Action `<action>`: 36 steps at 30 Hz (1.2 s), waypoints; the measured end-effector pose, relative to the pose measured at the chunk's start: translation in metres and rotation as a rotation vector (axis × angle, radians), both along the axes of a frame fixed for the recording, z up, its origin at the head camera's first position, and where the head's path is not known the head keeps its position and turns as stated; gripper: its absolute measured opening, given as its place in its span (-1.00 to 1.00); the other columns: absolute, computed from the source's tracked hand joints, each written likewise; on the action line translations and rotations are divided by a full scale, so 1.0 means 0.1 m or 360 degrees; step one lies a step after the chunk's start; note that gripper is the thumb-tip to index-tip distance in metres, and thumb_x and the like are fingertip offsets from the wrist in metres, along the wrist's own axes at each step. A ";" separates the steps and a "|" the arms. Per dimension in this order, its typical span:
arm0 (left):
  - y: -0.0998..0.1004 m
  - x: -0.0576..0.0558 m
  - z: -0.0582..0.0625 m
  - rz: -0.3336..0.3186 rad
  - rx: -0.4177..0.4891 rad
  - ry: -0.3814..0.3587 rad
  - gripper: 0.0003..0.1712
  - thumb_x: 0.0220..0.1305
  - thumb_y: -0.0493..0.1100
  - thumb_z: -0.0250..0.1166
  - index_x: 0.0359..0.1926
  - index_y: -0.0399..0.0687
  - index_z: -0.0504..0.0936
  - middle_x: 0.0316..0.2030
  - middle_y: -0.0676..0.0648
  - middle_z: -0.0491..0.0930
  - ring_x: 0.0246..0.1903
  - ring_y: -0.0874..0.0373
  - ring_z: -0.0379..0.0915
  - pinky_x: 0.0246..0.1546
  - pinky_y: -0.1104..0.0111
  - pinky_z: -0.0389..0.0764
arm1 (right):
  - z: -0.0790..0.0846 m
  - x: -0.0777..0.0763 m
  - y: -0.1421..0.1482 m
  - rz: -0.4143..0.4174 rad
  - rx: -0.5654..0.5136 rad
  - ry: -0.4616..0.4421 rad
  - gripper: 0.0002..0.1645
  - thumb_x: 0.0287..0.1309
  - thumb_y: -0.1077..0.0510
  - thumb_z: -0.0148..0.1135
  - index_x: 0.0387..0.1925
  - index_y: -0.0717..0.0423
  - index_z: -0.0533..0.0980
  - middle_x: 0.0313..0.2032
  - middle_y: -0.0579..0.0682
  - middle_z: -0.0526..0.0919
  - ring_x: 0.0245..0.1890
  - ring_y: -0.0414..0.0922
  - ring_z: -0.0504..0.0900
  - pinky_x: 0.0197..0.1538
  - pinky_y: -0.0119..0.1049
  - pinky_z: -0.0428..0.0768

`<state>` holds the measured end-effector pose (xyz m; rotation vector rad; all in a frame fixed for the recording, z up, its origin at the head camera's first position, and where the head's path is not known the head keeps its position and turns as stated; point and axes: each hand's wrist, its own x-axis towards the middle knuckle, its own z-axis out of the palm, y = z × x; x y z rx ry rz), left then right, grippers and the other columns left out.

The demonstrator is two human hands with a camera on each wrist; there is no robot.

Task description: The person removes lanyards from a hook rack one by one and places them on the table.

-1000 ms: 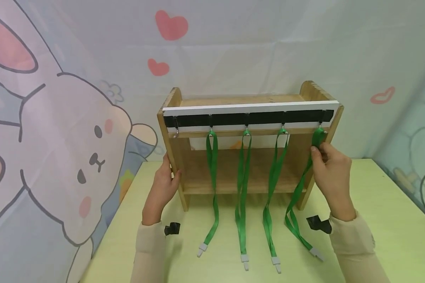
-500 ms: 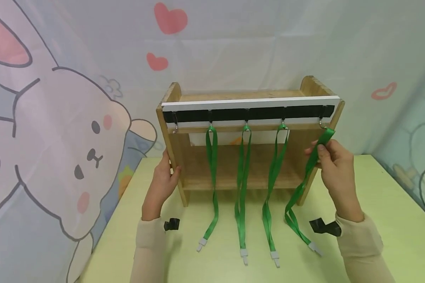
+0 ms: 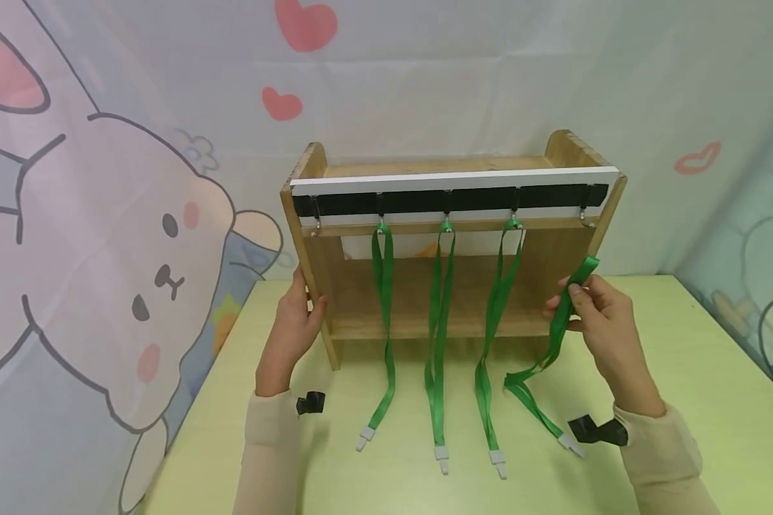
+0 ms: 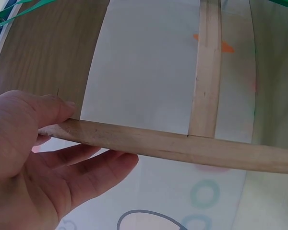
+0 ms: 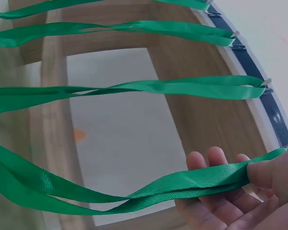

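Observation:
My right hand (image 3: pixel 602 315) pinches a green lanyard (image 3: pixel 562 315) near its looped top, thumb in front and fingers behind. Its lower part bends down to the table, where the white clip (image 3: pixel 570 445) lies. The right wrist view shows the same lanyard (image 5: pixel 197 182) across the fingers. Above it, the rightmost hook (image 3: pixel 585 217) is bare. My left hand (image 3: pixel 291 318) grips the left side panel of a small wooden shelf (image 3: pixel 438 297); in the left wrist view the thumb lies over the panel's edge (image 4: pixel 134 139) and the fingers are behind.
A white board with a black strip (image 3: pixel 419 203) runs along the shelf's top front and carries the hooks. Three more green lanyards, left (image 3: pixel 386 286), middle (image 3: pixel 439 315) and right (image 3: pixel 499 300), hang from it. The leftmost hook (image 3: pixel 315 225) is bare. A printed cloth (image 3: pixel 425 93) stands behind.
The lanyard in my right hand has come off the rightmost hook and moved down, its lower part folding towards the table. The left hand keeps its grip on the shelf.

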<state>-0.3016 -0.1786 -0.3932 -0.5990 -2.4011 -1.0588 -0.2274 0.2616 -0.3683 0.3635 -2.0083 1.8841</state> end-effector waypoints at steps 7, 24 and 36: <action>0.00 0.00 0.00 -0.0003 0.0011 -0.0023 -0.20 0.44 -0.38 0.18 0.52 -0.34 -0.05 0.26 -0.48 0.37 0.18 -0.34 0.45 0.08 -0.13 0.57 | -0.14 0.04 0.05 0.0034 0.0003 -0.0100 -0.68 0.53 0.15 0.02 -0.01 0.41 0.45 -0.38 -0.01 0.71 -0.36 -0.15 0.75 -0.34 -0.28 0.73; 0.01 -0.01 0.01 0.0007 0.0030 -0.0019 -0.24 0.44 -0.38 0.18 0.50 -0.35 0.00 0.22 -0.48 0.40 0.11 -0.38 0.49 -0.05 -0.14 0.63 | -0.44 0.11 0.01 0.0052 0.0179 -0.0286 -0.58 0.57 0.15 -0.06 0.05 0.55 0.36 -0.37 0.02 0.70 -0.38 -0.11 0.75 -0.33 -0.22 0.74; 0.02 0.01 0.00 0.0032 0.0018 0.0019 -0.25 0.42 -0.39 0.20 0.48 -0.39 0.04 0.20 -0.48 0.42 0.11 -0.36 0.49 0.04 -0.13 0.58 | -0.70 0.19 0.06 0.0019 0.0307 -0.0512 -0.65 0.58 0.22 -0.09 0.10 0.48 0.39 -0.36 0.07 0.69 -0.36 -0.08 0.74 -0.34 -0.17 0.72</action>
